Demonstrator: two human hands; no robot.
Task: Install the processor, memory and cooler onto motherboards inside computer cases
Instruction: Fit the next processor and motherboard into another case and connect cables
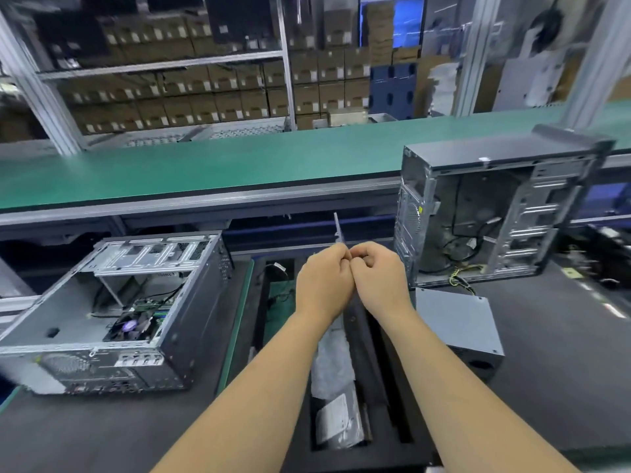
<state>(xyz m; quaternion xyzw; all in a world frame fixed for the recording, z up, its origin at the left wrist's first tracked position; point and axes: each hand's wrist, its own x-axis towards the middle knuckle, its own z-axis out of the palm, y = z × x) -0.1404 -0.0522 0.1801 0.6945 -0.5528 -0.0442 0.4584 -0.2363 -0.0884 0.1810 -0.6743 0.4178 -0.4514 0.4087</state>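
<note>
Thin strip [338, 230]: light, stiff, probably fragile; hold by edges. Rises just behind left hand [324, 281] and right hand [377, 278], both curled, knuckles touching, apparently pinching it; right of left case [112, 302].

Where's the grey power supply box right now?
In the head view, the grey power supply box lies flat on the dark bench on the right side, just in front of the upright open case and right of the person's right hand.
</note>
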